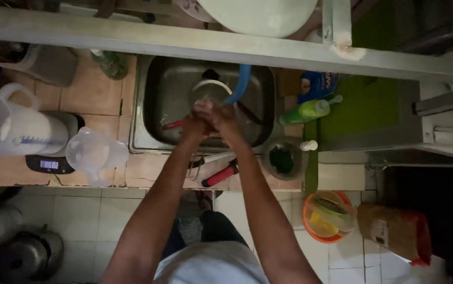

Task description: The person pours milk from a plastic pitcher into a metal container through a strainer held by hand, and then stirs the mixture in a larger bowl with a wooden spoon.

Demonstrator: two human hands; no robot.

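Observation:
Both my arms reach forward over a steel sink (147, 105). My left hand (194, 128) and my right hand (225, 117) are pressed together above the basin, and the dim, blurred picture hides whether anything is between them. Just beyond the fingers, a round pale-rimmed bowl (208, 89) lies in the sink. A blue hose (242, 80) curves down beside it. Left of my left hand, a red-handled utensil (173, 125) lies in the basin.
A red-handled tool (220, 175) lies on the tiled counter edge. A green bottle (306, 111), a blue packet (318, 84) and a small tub (283, 158) stand on the right. Clear jugs (92, 151) and a scale (52, 164) are on the left. An orange bucket (325, 216) sits on the floor.

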